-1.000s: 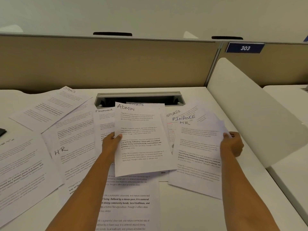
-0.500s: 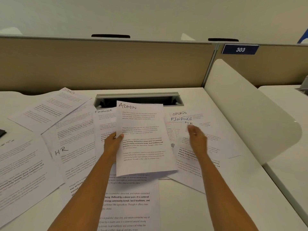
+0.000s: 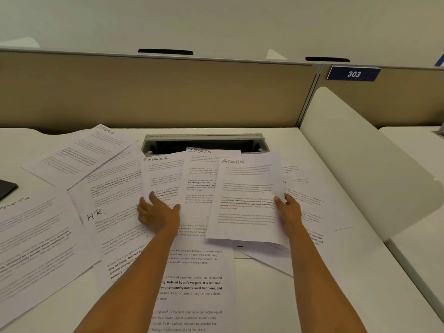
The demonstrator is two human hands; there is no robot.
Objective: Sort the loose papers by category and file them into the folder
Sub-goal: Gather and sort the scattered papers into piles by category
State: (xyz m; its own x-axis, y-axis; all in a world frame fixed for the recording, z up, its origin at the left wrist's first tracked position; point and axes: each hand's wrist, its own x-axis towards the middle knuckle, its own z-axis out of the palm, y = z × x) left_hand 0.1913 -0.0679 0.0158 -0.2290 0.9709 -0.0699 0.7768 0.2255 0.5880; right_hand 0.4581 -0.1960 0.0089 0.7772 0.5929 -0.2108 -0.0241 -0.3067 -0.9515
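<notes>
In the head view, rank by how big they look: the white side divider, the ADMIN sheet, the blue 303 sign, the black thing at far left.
1. white side divider
2. ADMIN sheet
3. blue 303 sign
4. black thing, cropped by the frame, so unsure

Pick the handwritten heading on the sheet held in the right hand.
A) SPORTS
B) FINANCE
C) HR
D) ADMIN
D: the right hand pinches the right edge of the ADMIN sheet, whose heading is legible at its top left corner.
</notes>
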